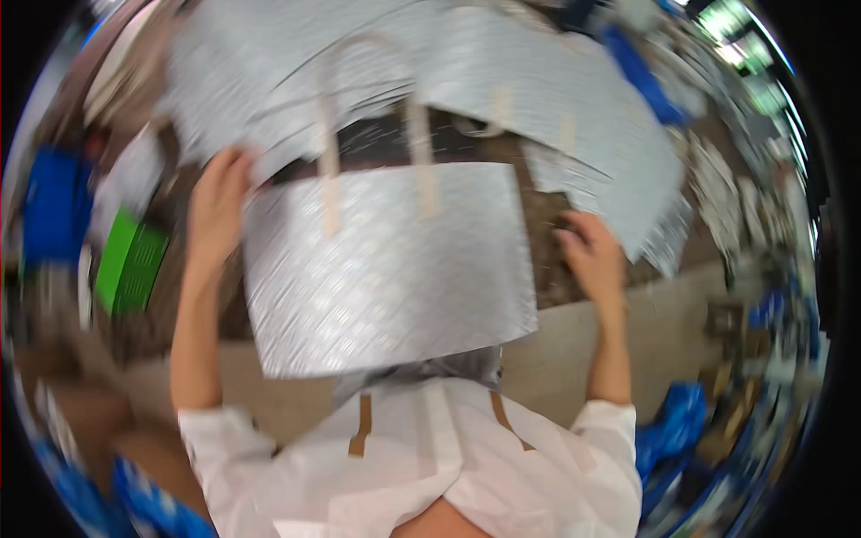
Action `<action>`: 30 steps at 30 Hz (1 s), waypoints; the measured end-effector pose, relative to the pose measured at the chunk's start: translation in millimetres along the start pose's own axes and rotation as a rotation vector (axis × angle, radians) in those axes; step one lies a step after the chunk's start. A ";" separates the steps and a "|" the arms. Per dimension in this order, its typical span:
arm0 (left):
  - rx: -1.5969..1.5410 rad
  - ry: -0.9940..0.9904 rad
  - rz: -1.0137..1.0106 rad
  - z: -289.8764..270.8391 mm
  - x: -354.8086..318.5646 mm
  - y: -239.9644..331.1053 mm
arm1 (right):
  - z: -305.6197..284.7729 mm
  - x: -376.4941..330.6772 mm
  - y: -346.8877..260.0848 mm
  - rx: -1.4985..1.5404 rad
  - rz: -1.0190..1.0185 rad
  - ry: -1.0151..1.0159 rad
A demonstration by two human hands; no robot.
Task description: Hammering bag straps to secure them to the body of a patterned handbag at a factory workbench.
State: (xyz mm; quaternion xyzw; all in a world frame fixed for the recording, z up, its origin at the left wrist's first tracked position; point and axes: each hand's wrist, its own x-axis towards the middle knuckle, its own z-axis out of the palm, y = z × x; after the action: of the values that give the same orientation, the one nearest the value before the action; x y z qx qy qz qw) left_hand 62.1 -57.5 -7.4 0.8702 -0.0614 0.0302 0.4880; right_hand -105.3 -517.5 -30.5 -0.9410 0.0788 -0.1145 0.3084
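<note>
- Worktop (628, 332): pale and long, it runs across the view beyond the person's white sleeves. Its far side is heaped with silver sheets (556, 99), fanned and overlapping. Judged from this, handling should stay low and over the bare near strip, so that the heap is not dragged along.
- Bag (386, 269): a flat silver piece with a ribbed sheen and two cream handles (330, 170). It lies tilted between the two hands, its lower edge toward the person and its handle end reaching up over the heap. It looks thin and floppy, so support at both side edges would keep it from buckling. That is a judgement only.
- Left hand (218, 211): raised at the bag's upper left corner, fingers curled around that edge. It appears to have hold of it, though blur hides the exact pinch.
- Right hand (590, 255): just beside the bag's right edge, near the fringe of the heap, fingers bent and partly closed. Whether it grips the bag, a sheet or nothing cannot be told. A firm hold here on the bag alone would match the left side.
- Crate (130, 264): green, well off to the left beyond the left forearm, with blurred blue shapes near it.
</note>
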 end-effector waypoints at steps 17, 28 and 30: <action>-0.609 -0.322 0.071 71.6 8.2 -19.8 | -39.1 -99.0 103.9 -0.162 0.198 0.092; -0.647 -0.317 0.017 70.6 11.0 -25.4 | -31.9 -51.1 25.9 0.658 0.401 0.253; -0.651 -0.312 0.004 70.0 11.4 -27.0 | -23.8 -40.5 13.2 0.656 0.324 0.162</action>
State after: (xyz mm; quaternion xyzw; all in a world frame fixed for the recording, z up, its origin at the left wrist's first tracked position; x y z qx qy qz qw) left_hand 76.6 -104.2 -65.5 0.6630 -0.1433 -0.1232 0.7243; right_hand -151.6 -532.5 -26.5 -0.7555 0.2101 -0.1574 0.6002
